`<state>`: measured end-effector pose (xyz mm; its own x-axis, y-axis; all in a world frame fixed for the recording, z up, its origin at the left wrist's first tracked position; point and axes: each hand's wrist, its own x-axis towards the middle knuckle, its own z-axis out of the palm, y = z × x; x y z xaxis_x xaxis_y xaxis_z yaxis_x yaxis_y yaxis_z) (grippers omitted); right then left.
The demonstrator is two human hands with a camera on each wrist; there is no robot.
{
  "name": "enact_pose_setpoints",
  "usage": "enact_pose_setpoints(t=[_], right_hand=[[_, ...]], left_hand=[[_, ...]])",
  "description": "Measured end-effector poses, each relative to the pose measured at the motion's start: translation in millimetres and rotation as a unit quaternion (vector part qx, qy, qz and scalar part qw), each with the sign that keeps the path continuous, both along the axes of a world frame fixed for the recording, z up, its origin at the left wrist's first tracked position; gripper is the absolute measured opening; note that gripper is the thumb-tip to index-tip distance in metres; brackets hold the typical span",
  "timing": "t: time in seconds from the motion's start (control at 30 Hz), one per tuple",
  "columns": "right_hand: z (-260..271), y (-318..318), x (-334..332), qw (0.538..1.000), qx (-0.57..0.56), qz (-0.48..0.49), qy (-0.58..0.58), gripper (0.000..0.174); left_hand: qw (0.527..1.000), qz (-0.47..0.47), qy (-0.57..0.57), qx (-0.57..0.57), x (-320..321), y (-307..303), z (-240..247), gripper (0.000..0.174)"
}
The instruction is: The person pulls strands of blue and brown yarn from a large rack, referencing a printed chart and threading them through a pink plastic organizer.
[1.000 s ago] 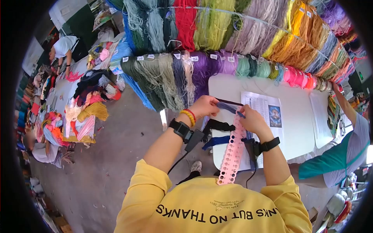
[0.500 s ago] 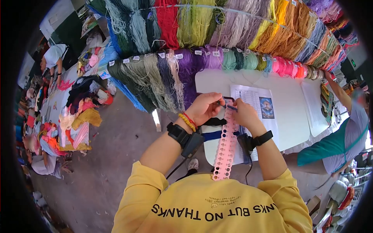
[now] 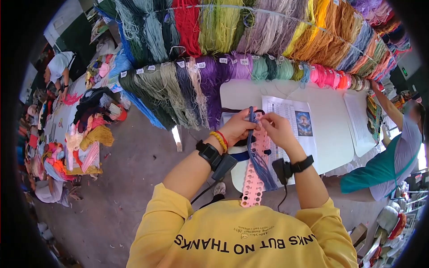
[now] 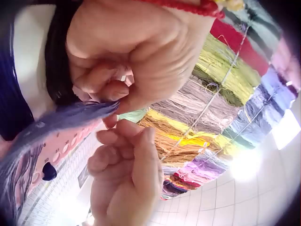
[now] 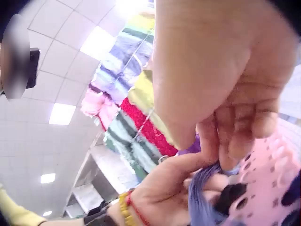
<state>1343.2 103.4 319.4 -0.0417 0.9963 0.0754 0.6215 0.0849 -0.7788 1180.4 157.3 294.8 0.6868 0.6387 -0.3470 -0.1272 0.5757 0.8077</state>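
A bundle of blue-grey embroidery thread point(image 3: 261, 167) hangs down over a pink perforated strip point(image 3: 251, 185). My left hand point(image 3: 237, 128) pinches the top of the bundle, beside the strip's far end. Close against it, my right hand point(image 3: 282, 131) has its thumb and forefinger pinched together at the same thread; what lies between these fingertips is mostly hidden. In the left wrist view the thread point(image 4: 66, 115) runs from the left fingertips off to the lower left. Black thread point(image 4: 59, 56) and dark blue thread point(image 4: 16, 99) hang from the strip.
A white table point(image 3: 333, 107) lies ahead, with a printed sheet point(image 3: 290, 116) beside the strip. Behind it hang many labelled thread hanks point(image 3: 214, 85). One person point(image 3: 389, 161) stands at the right with an arm raised; another point(image 3: 60, 67) works at a heaped table on the left.
The blue-grey thread, stretched between both hands at first, was drawn in at the strip's far end and now hangs down over the strip. Both hands have come together.
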Motion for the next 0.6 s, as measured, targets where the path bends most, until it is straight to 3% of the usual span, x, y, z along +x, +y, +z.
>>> enact_pose_setpoints(t=[0.03, 0.07, 0.17, 0.23, 0.27, 0.33, 0.37, 0.43, 0.6], right_hand=[[-10, 6, 5, 0.998, 0.052, -0.028, -0.002, 0.02], [-3, 6, -1, 0.999, 0.01, -0.031, -0.011, 0.019], [-21, 15, -5, 0.977, 0.1, 0.062, -0.179, 0.02], [-41, 25, -3, 1.0, 0.0, -0.005, -0.013, 0.019], [-40, 27, -4, 0.995, -0.05, -0.041, 0.07, 0.019], [-36, 29, 1, 0.995, -0.049, -0.056, 0.067, 0.018], [-32, 27, 1, 0.994, -0.049, -0.065, 0.067, 0.018], [-26, 24, -7, 0.997, -0.008, -0.065, -0.047, 0.018], [-26, 27, -19, 0.984, 0.032, -0.039, -0.169, 0.016]], left_hand=[[1.0, -0.004, 0.0, -0.013, -1, 0, 2, 0.053], [1.0, -0.012, -0.002, -0.014, -2, 0, 3, 0.051], [0.998, -0.029, -0.052, -0.031, -9, 1, 3, 0.044], [0.988, -0.041, -0.136, -0.063, -18, 1, 0, 0.041], [0.992, -0.034, -0.113, -0.047, -23, 1, 0, 0.037], [0.997, -0.023, -0.069, -0.014, -30, 0, -1, 0.031], [0.998, -0.021, -0.005, 0.064, -32, 0, 0, 0.029], [0.968, -0.014, 0.12, 0.219, -35, 0, 6, 0.024], [0.98, 0.048, 0.086, 0.173, -38, -7, 21, 0.024]])
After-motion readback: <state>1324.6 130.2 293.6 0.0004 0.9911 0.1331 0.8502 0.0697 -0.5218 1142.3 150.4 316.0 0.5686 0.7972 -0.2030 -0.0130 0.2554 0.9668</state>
